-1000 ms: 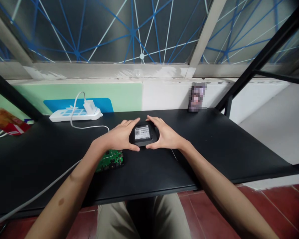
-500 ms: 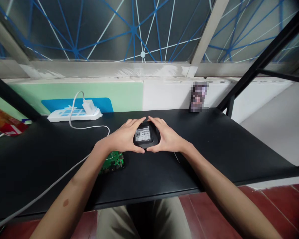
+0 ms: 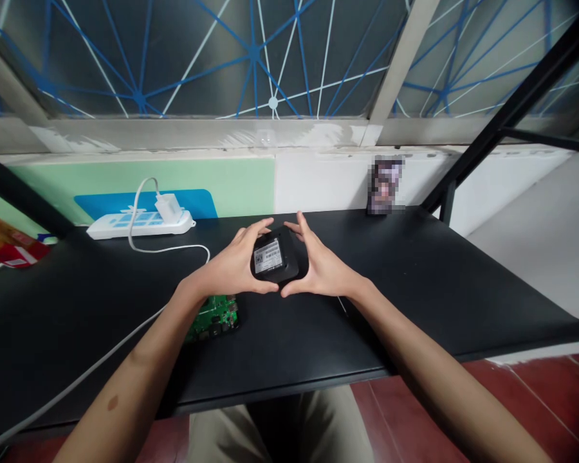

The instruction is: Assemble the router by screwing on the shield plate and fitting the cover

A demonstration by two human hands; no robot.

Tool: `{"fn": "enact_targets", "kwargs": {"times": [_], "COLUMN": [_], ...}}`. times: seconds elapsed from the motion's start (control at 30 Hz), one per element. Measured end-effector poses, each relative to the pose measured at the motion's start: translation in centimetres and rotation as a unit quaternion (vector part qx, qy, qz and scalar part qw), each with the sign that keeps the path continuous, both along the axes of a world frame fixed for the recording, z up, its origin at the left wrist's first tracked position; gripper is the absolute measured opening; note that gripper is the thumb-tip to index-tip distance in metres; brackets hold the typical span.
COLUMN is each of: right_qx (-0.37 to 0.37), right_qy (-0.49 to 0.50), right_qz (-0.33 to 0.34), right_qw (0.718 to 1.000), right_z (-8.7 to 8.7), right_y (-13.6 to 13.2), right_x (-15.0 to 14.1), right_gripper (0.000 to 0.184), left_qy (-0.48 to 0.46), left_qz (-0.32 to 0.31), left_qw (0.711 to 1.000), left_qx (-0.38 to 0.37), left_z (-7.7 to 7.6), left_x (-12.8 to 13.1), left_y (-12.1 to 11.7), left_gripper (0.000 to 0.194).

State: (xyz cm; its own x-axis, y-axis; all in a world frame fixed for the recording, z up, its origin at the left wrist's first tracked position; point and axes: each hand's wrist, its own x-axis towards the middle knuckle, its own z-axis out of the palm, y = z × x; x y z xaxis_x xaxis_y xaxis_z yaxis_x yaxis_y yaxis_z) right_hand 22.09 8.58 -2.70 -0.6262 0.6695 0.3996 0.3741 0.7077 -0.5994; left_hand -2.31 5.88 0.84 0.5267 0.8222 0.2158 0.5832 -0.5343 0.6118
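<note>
A black, rounded box-shaped device with a white printed label on its upward face is held between my two hands above the desk, slightly tilted. My left hand grips its left side, thumb at the near edge and fingers at the far edge. My right hand curves around the other side, with the index finger raised off the device and the thumb close to its near edge. Partly under my left forearm lies a green circuit board on the desk.
A white power strip with a white plug adapter stands at the back left. Its white cable runs across the black desk. A red and orange packet lies far left. A pixelated upright object leans against the wall.
The device has turned and tilted a little, its label shifting left and facing more to the left. My right index finger has lifted away from it. The view has shifted slightly.
</note>
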Motion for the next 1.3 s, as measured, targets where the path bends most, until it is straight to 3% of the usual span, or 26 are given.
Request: {"fn": "enact_targets", "kwargs": {"times": [0.4, 0.87, 1.3], "right_qx": [-0.023, -0.047, -0.059], "right_qy": [0.01, 0.023, 0.03], "right_qz": [0.03, 0.051, 0.045], "right_qw": [0.999, 0.997, 0.997], "right_z": [-0.8, -1.2, -0.7], "right_y": [-0.5, -0.7, -0.5], "right_x": [-1.2, -2.0, -1.6], "right_gripper": [0.156, 0.155, 0.154], "left_qy": [-0.109, -0.205, -0.184], "left_qz": [-0.032, -0.024, -0.022], "left_qw": [0.993, 0.978, 0.982], "left_qx": [-0.019, -0.003, -0.022], "left_z": [-0.1, -1.6, -1.4], "left_x": [0.3, 1.0, 0.7], "left_y": [-0.5, 0.0, -0.2], "left_gripper": [0.121, 0.121, 0.121]}}
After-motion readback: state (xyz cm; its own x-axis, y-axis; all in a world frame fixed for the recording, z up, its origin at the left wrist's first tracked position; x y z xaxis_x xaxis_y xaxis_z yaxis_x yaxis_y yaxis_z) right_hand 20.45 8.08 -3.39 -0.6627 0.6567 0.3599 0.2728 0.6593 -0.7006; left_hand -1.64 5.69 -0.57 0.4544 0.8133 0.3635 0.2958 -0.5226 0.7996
